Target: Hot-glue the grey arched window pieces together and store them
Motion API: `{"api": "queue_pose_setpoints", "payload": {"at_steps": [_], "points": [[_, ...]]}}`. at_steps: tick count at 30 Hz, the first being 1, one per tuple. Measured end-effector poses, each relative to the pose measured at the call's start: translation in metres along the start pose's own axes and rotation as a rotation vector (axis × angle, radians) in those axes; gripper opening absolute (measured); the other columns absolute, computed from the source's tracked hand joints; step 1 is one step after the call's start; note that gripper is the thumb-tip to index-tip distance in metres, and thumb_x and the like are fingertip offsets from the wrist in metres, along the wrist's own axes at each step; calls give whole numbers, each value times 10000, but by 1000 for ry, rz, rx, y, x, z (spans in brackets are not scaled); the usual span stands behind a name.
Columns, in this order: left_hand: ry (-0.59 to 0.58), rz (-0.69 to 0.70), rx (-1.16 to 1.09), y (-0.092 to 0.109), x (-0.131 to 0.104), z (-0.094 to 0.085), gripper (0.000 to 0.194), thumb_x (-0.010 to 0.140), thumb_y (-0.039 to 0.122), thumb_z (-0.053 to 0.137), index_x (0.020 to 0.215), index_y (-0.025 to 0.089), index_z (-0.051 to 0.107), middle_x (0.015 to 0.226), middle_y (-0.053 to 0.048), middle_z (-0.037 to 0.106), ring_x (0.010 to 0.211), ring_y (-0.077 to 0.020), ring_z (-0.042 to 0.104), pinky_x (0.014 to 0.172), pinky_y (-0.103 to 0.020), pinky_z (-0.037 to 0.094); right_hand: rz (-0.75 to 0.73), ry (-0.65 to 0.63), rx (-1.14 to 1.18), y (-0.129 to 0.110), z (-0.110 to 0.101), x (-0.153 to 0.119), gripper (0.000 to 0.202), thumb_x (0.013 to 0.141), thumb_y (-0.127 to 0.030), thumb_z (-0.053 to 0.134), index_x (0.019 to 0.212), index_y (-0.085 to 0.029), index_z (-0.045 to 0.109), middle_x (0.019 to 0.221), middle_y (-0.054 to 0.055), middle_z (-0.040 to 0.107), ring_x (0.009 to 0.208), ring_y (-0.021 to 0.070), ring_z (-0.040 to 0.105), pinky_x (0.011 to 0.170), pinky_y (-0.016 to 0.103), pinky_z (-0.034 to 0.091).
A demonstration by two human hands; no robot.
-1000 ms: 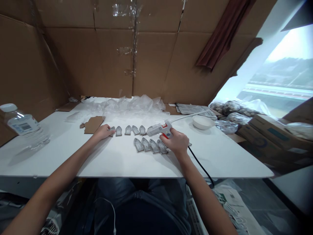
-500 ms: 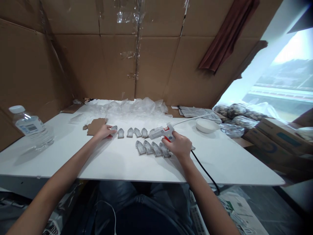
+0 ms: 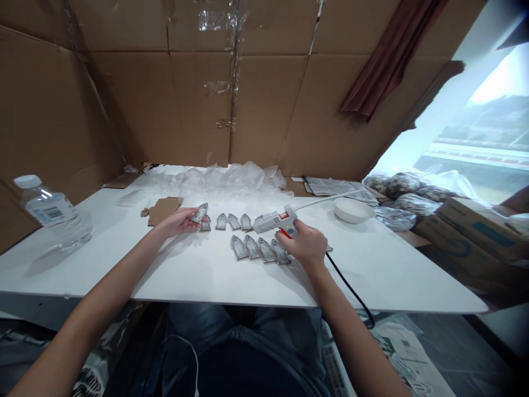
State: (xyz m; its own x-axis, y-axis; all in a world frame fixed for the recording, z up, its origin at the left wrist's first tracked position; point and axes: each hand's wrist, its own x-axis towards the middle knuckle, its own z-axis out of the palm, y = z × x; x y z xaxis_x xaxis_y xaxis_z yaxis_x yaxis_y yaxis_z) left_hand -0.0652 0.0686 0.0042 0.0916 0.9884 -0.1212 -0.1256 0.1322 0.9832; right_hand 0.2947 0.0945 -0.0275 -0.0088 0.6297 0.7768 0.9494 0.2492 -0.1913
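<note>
My left hand (image 3: pixel 181 221) pinches a small grey arched piece (image 3: pixel 200 214), held tilted just above the table, over another such piece (image 3: pixel 205 223). In my right hand (image 3: pixel 305 241) is a white and red glue gun (image 3: pixel 275 221), its nozzle pointing left and a white stick coming out of its back. Beneath the nozzle runs a row of grey arched pieces (image 3: pixel 233 221). Closer to me lies a second row of overlapping pieces (image 3: pixel 253 248), its right end partly hidden by my right hand.
A water bottle (image 3: pixel 52 212) stands at the left. Torn cardboard (image 3: pixel 164 210) lies behind my left hand. Crumpled clear plastic (image 3: pixel 243 179) lines the back, and a white bowl (image 3: pixel 353 210) sits at the right. A black cord (image 3: pixel 349 286) hangs over the front edge.
My left hand has lifted its grey piece off the table and moved slightly right with it, over the neighbouring piece. My right hand and the glue gun have barely moved.
</note>
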Motion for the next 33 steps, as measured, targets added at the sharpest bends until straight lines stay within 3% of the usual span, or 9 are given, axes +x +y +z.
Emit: {"api": "queue_pose_setpoints", "payload": {"at_steps": [7, 13, 21, 26, 33], "points": [[-49, 35, 65, 3, -7, 8, 120, 866, 205, 555, 877, 97, 504, 919, -148, 666, 602, -101, 625, 567, -180, 520, 1, 0, 3, 0, 1, 1, 411, 649, -550, 519, 710, -154, 609, 565, 54, 511, 558, 146, 435, 544, 237, 165], [-62, 26, 172, 1, -7, 10, 188, 863, 267, 574, 901, 96, 507, 944, -162, 665, 617, -87, 631, 604, -154, 521, 4, -13, 15, -2, -2, 1, 372, 654, -519, 522, 701, -156, 586, 576, 43, 513, 539, 126, 404, 544, 239, 171], [-127, 21, 149, 1, -7, 10, 206, 786, 208, 615, 920, 93, 510, 891, -151, 661, 634, -127, 636, 583, -206, 523, 11, -22, 2, -3, -3, 1, 387, 656, -540, 508, 697, -162, 580, 567, 47, 519, 541, 137, 416, 540, 232, 161], [-98, -12, 237, 2, -10, 14, 249, 796, 289, 632, 902, 92, 524, 883, -143, 664, 611, -101, 624, 615, -193, 521, -5, -24, -4, -2, -2, 1, 383, 659, -530, 514, 706, -157, 589, 570, 51, 517, 543, 140, 425, 537, 237, 162], [-61, -32, 289, 0, -9, 18, 336, 798, 413, 622, 867, 93, 547, 764, -122, 661, 531, -83, 564, 509, -165, 458, -15, -14, 1, -1, -2, 1, 368, 662, -518, 515, 695, -157, 577, 567, 45, 514, 534, 133, 419, 533, 234, 166]]}}
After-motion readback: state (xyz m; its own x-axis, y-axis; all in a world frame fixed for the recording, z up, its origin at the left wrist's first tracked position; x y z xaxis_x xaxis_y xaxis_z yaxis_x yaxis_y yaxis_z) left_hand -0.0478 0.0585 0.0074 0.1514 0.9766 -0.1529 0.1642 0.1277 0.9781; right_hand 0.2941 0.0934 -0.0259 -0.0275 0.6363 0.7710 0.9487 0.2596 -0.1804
